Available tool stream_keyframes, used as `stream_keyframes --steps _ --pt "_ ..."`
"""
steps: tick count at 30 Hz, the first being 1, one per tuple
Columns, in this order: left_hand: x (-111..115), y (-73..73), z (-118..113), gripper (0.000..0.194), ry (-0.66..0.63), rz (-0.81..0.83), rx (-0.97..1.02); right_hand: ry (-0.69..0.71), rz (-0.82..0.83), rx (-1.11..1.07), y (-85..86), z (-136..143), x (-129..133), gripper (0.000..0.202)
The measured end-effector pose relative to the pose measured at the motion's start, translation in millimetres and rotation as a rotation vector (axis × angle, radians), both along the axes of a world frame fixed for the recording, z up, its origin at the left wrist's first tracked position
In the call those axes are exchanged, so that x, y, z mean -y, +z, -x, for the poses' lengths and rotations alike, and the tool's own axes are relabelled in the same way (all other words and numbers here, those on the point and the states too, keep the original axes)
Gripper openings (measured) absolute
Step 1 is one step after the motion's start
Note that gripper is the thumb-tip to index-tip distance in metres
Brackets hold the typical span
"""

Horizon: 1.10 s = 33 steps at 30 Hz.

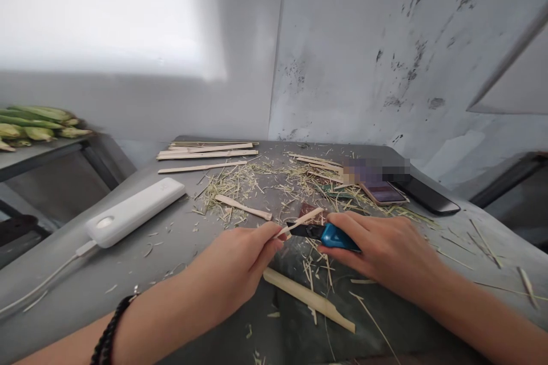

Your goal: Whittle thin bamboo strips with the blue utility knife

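My left hand, with a black beaded bracelet on its wrist, pinches a thin pale wooden strip between thumb and fingers. In my right hand is a blue utility knife, its dark blade pointing left and lying against the strip. Beneath the blade, a reddish-brown piece lies on the table. Just beyond my left hand rests a carved pale wooden piece, narrower along its middle. A wider wooden slat lies nearer to me, below both hands.
Shavings litter the grey table. Several slats lie at the back left, more strips at the back right. Phones sit on the right, a white power bank with a cable on the left. Corn husks pile on a side table.
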<state>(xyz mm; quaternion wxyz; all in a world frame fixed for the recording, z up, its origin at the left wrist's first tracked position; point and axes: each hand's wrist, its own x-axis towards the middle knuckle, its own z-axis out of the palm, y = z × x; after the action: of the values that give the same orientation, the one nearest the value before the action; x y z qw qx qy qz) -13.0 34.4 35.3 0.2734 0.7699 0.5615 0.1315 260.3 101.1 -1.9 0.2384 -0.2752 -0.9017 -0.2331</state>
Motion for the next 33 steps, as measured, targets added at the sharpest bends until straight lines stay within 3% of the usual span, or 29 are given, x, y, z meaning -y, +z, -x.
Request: stream_keyframes --steps 5,10,21,33 --pt "-5.2 -6.8 2.7 0.038 -0.032 -0.033 -0.244 -0.016 0.047 0.068 -5.0 5.1 0.7 0.041" --pt "-5.2 0.8 -1.5 0.029 0.002 -0.047 -0.436 -0.019 0.07 0.103 -5.2 5.4 0.2 0.044" --pt "-5.4 -5.3 -3.1 0.027 0.002 -0.074 -0.521 -0.095 0.064 0.057 -11.8 14.9 4.5 0.045" --pt "-11.7 7.3 2.6 0.027 -0.03 -0.102 -0.604 -0.167 0.123 0.073 -22.9 16.5 -3.1 0.05"
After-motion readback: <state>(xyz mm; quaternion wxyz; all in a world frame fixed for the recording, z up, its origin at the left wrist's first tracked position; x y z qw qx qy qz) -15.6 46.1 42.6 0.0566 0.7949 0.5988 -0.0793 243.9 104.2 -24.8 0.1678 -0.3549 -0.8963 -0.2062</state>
